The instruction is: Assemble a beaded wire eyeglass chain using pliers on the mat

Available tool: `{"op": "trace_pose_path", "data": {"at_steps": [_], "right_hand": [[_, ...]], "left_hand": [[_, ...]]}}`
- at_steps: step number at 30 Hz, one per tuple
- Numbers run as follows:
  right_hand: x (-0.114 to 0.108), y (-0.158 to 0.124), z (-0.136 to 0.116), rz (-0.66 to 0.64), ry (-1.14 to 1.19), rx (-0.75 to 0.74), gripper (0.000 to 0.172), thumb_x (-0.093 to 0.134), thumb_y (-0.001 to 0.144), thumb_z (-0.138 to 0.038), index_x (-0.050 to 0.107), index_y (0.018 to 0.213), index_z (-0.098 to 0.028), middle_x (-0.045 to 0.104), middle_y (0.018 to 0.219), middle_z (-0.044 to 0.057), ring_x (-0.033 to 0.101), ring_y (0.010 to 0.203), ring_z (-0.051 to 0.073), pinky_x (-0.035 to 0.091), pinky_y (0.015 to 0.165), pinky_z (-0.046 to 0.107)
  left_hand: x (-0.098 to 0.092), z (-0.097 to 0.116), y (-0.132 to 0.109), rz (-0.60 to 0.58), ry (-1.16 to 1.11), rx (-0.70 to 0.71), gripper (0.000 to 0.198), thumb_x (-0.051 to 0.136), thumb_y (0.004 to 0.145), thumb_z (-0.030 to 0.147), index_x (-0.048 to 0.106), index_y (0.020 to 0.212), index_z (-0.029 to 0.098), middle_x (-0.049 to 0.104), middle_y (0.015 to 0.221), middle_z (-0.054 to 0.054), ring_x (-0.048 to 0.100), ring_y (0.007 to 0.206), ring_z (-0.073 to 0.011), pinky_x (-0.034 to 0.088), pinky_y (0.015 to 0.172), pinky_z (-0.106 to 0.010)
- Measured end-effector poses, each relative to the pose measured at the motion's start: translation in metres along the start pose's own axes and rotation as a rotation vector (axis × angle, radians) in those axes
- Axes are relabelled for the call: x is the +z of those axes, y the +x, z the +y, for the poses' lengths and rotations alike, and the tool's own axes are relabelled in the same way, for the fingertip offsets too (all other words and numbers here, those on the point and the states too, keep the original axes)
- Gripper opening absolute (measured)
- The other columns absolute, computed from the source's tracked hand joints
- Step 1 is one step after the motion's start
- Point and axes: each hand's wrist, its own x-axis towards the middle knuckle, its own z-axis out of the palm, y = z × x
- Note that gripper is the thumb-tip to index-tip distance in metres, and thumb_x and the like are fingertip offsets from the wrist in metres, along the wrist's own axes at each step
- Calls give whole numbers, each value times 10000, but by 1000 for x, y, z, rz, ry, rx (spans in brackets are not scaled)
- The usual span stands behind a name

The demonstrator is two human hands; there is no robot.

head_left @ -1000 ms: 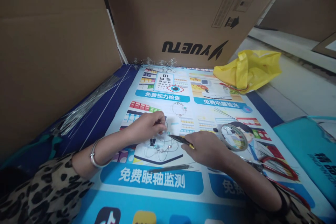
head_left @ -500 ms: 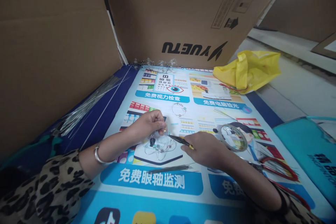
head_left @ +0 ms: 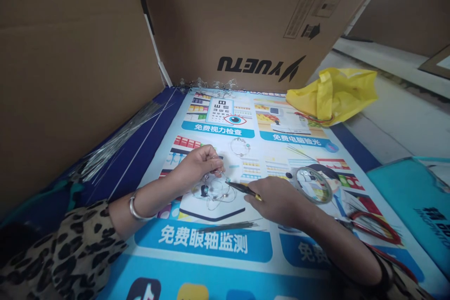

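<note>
Pinched in the fingers of my left hand (head_left: 207, 163) is a beaded wire piece (head_left: 220, 192), its thin loops and clear and greenish beads hanging below the fingertips. My right hand (head_left: 276, 199) is wrapped round pliers (head_left: 242, 188) with dark, narrow jaws and a yellowish part near the grip. The tips of the jaws are at the wire close to my left fingertips; whether they clamp it is too small to tell. Beyond my hands, a beaded wire ring (head_left: 240, 146) lies flat on the printed sheet (head_left: 204, 272).
Loose wires (head_left: 232, 226) lie in front of my hands, and a wire bundle (head_left: 119, 138) at left. A tape roll (head_left: 312, 185) and red-handled scissors (head_left: 376, 227) are at right. Beaded wire pieces (head_left: 207, 85) line the cardboard box (head_left: 225, 23). A yellow bag (head_left: 330, 96) is at back right.
The hanging loops of the beaded wire piece have shifted and turned slightly below my left fingers. Both hands keep nearly the same place, with the pliers still at the wire.
</note>
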Motion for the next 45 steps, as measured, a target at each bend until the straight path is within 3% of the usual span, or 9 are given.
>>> {"op": "trace_pose_path", "data": {"at_steps": [11, 17, 26, 34, 41, 45], "right_hand": [[1, 1, 0, 35, -28, 2, 337, 345, 862, -404, 623, 891, -214, 684, 868, 65, 613, 767, 224, 344, 594, 290], [0, 1, 8, 144, -62, 64, 291, 390, 843, -433, 590, 853, -222, 669, 858, 40, 599, 739, 209, 286, 548, 269], [2, 1, -12, 365, -234, 50, 163, 443, 837, -307, 552, 768, -207, 612, 727, 34, 549, 638, 180, 173, 505, 275], [11, 6, -20, 398, -307, 49, 123, 454, 814, -191, 574, 787, -192, 601, 718, 60, 535, 633, 179, 186, 510, 290], [13, 14, -15, 414, -249, 3, 145, 457, 842, -273, 567, 791, -193, 604, 757, 54, 545, 709, 181, 265, 560, 283], [13, 14, -2, 401, -144, 73, 289, 386, 877, -435, 551, 852, -200, 612, 810, 50, 559, 764, 183, 296, 573, 267]], "left_hand": [[-1, 0, 1, 22, 105, 88, 160, 585, 766, 240, 457, 707, 165, 610, 635, 19, 537, 550, -74, 417, 549, -207], [-2, -3, 3, 61, 210, 117, 146, 571, 771, 239, 461, 707, 167, 574, 596, 35, 490, 501, -59, 373, 491, -184], [2, -1, -1, 58, 306, 115, 138, 550, 790, 248, 467, 712, 170, 536, 538, 57, 482, 491, -58, 367, 497, -179], [3, -4, -3, 58, 357, 96, 155, 553, 785, 278, 455, 714, 180, 500, 505, 75, 471, 449, -57, 349, 464, -173], [5, -3, -4, 60, 441, 127, 151, 518, 805, 289, 443, 719, 190, 458, 471, 82, 429, 429, -65, 337, 461, -179], [-1, -5, 1, 88, 360, 139, 146, 517, 807, 285, 440, 729, 189, 465, 506, 76, 416, 439, -61, 334, 463, -178]]}}
